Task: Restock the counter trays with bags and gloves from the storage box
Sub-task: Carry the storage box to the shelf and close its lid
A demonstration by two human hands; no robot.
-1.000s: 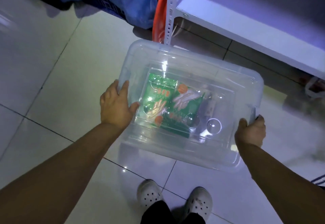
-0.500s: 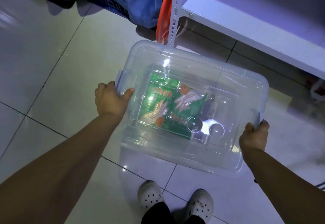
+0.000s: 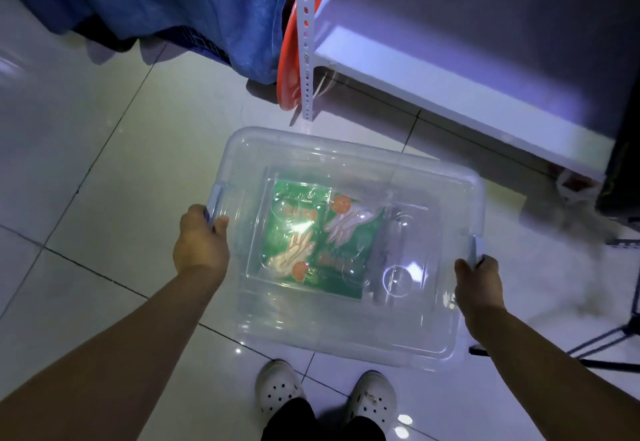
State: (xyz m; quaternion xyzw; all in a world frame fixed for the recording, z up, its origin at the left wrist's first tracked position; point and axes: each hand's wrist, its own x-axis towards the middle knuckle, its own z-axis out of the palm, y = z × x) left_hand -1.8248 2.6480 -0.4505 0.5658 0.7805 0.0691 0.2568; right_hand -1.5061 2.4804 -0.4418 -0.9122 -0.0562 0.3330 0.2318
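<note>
A clear plastic storage box (image 3: 346, 322) with its lid on hangs above the tiled floor in front of me. My left hand (image 3: 201, 243) grips the latch handle on its left end. My right hand (image 3: 479, 283) grips the latch handle on its right end. Through the lid I see green glove packets (image 3: 322, 243) printed with pale hands and orange dots, lying flat on the bottom. Something greyish lies to the right of the packets, too blurred to name.
A white metal shelf (image 3: 450, 94) with a perforated upright (image 3: 306, 42) stands at the back right. Blue cloth (image 3: 173, 0) and a red plastic item (image 3: 289, 73) lie behind the box. A dark stand's legs (image 3: 616, 343) reach in at right. My white clogs (image 3: 280, 388) are below.
My left hand slid from the lid's top to the left latch handle. The box moved a little toward me and away from the shelf upright.
</note>
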